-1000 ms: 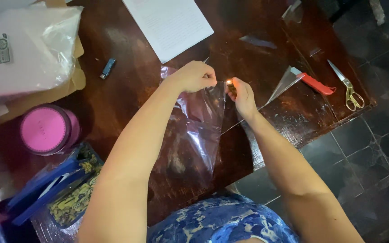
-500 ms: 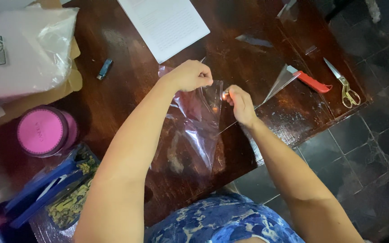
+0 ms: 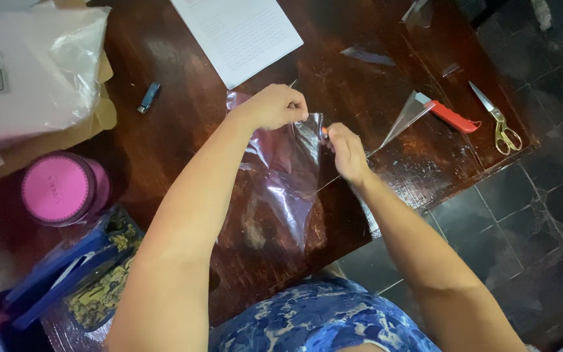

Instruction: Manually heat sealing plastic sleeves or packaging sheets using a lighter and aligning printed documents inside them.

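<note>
Head view puts the clear plastic sheet (image 3: 281, 189) right at the middle of what I'm watching, draped over the near half of the dark wooden table (image 3: 184, 130). Its long axis runs from about 12 o'clock, where both hands meet at its top edge, down to 6 o'clock toward the blue patterned shirt (image 3: 307, 319). My left hand (image 3: 274, 105) is closed, pinching the top edge at the upper left of the sheet. My right hand (image 3: 345, 151) is closed too, fingertips nipped on the same edge just to the right, with a small orange thing (image 3: 324, 132) showing at the fingertips; I cannot tell what it is. The two hands sit just beside each other, nearly touching, the left slightly farther from me, so the sheet hangs back from both grips toward my body.

Working outward: at 2 o'clock from the hands lies a red-handled cutter (image 3: 449, 116) with a clear triangular offcut (image 3: 404, 118) beside it, and farther the same way a pair of gold-handled scissors (image 3: 498, 122) near the table's edge. At 12 o'clock is a white printed paper (image 3: 236, 34). At 10 o'clock a small blue lighter-shaped object (image 3: 148, 96), then a white plastic bag (image 3: 27, 65) on cardboard. At 8 o'clock stands a pink round tin (image 3: 60, 188).
</note>
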